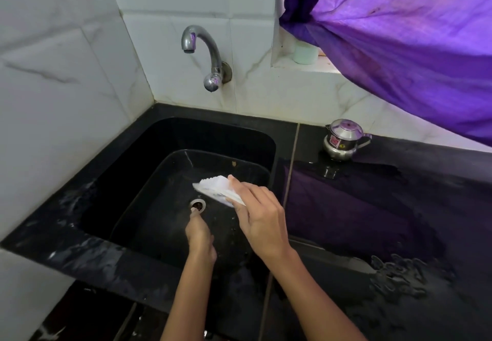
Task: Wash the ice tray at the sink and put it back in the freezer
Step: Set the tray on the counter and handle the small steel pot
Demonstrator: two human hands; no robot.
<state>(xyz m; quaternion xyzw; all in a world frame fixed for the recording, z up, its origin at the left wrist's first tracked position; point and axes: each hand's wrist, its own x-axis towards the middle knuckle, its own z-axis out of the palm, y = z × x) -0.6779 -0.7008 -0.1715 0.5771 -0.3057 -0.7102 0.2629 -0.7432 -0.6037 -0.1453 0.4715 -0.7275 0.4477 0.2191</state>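
A white ice tray (213, 187) hangs tilted over the black sink (149, 159), above and to the right of the drain (198, 204). My right hand (259, 214) grips the tray's near end, fingers curled over its top edge. Reaching down into the basin, my left hand (199, 235) has a fingertip at the drain's rim and holds nothing. The chrome tap (202, 53) sticks out of the tiled wall above the sink; no water runs from it.
A wet black counter (386, 207) stretches to the right of the sink. A small steel pot with a lid (343, 139) stands at its back. A purple curtain (399, 34) hangs over the window ledge, where a pale green container (305, 53) sits.
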